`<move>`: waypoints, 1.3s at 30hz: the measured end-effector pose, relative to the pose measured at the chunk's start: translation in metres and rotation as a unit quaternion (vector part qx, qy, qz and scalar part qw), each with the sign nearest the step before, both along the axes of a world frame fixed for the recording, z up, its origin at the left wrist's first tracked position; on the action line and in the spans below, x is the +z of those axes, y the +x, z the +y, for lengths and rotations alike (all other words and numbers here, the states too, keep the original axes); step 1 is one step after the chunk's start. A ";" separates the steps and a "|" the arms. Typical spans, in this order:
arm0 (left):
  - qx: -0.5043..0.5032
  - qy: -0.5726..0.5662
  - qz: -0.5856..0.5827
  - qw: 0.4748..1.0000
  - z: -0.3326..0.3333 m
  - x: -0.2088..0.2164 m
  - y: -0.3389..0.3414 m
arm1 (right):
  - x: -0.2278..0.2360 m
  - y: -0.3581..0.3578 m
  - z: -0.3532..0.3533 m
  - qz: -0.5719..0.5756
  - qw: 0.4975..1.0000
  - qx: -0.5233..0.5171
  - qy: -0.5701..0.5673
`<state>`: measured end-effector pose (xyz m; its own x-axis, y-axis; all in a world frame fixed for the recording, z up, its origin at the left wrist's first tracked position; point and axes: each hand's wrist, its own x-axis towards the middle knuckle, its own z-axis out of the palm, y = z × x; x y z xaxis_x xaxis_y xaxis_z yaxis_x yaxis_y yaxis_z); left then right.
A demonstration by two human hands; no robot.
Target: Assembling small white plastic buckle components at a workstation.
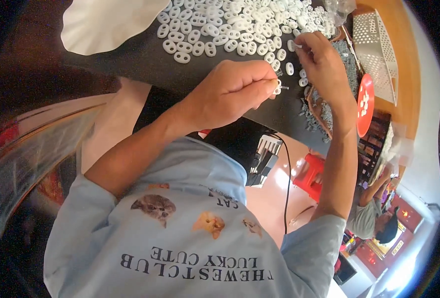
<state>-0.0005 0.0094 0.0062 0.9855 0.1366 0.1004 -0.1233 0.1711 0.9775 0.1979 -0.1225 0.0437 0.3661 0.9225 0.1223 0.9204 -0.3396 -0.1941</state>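
My left hand point(235, 92) is closed above the near edge of the dark table, its thumb and forefinger pinching a small white two-hole piece point(278, 87). To its right and farther away, my right hand point(321, 62) reaches over the table. Its thumb and fingertips pinch another small white piece point(292, 45), partly hidden by the fingers. Many white oval plastic pieces with two holes point(244, 37) lie spread and heaped beyond both hands. A few loose ones lie just left of my right hand. Small grey parts point(346, 57) are heaped beside my right wrist.
A white wavy-edged dish point(110, 25) stands at the far left of the dark table point(130, 62). On the right are a red plate point(365, 107) with small pale pieces and a perforated white basket point(375, 54). Another person point(374, 216) sits farther right, near a red stool point(308, 176).
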 end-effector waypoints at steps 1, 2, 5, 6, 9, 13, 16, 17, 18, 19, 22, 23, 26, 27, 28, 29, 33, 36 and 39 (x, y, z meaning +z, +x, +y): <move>0.000 0.004 -0.007 1.000 0.000 -0.001 0.000 | 0.000 0.001 0.000 0.001 1.000 0.000 0.000; 0.000 0.004 -0.006 1.000 0.000 -0.001 0.000 | 0.000 0.003 -0.001 0.011 1.000 0.001 0.004; -0.001 0.008 0.001 1.000 0.000 0.001 0.000 | -0.001 0.001 0.000 0.031 0.999 0.015 0.020; 0.004 0.000 0.005 1.000 0.001 0.002 0.000 | -0.001 0.000 0.001 0.039 0.998 0.029 0.033; 0.003 -0.002 0.003 1.000 0.000 -0.001 0.000 | -0.006 0.001 0.002 0.033 0.999 0.027 0.012; -0.007 0.004 0.002 1.000 -0.001 -0.002 0.000 | -0.011 0.004 0.000 0.036 0.999 0.007 0.037; 0.013 -0.011 0.000 1.000 -0.001 0.001 0.000 | -0.006 0.004 0.004 0.059 0.998 0.009 0.011; 0.012 -0.011 0.000 1.000 -0.001 0.001 0.000 | -0.006 0.003 0.005 0.072 0.997 0.001 0.009; 0.010 -0.010 0.003 1.000 0.000 0.001 0.000 | -0.005 0.003 0.005 0.085 0.996 -0.007 0.008; 0.007 -0.009 0.006 1.000 0.000 0.001 0.000 | -0.005 0.003 0.005 0.086 0.996 -0.007 0.008; 0.008 -0.008 0.011 1.000 0.000 0.000 0.000 | -0.003 0.003 0.007 0.084 0.996 -0.022 -0.026; 0.007 -0.007 0.011 1.000 0.000 0.000 0.000 | -0.001 0.002 0.007 0.094 0.995 -0.026 -0.027; 0.008 -0.009 0.003 1.000 -0.001 0.000 0.001 | -0.003 0.002 0.006 0.105 0.994 -0.024 -0.023; 0.009 -0.006 0.001 1.000 -0.001 0.000 0.001 | -0.004 0.003 0.006 0.105 0.994 -0.018 -0.017; 0.010 -0.003 -0.002 1.000 -0.001 0.000 0.001 | -0.003 0.002 0.004 0.105 0.994 -0.019 -0.017; 0.012 -0.002 -0.001 1.000 -0.001 0.000 0.001 | -0.002 0.000 0.004 0.165 0.985 -0.053 0.010; 0.019 -0.020 -0.006 1.000 -0.001 0.001 0.000 | 0.009 -0.016 -0.001 0.266 0.956 -0.104 0.068; 0.023 -0.029 -0.005 0.999 0.000 0.001 0.000 | 0.021 -0.038 -0.004 0.382 0.909 -0.148 0.076; 0.018 -0.029 -0.021 0.999 -0.001 -0.005 0.001 | 0.018 -0.052 -0.005 0.477 0.857 -0.161 0.110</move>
<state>0.0006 0.0085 0.0014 0.9749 0.1796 0.1316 -0.1705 0.2224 0.9599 0.1463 -0.1279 0.0614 0.6279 0.7476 -0.2162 0.1729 -0.4048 -0.8979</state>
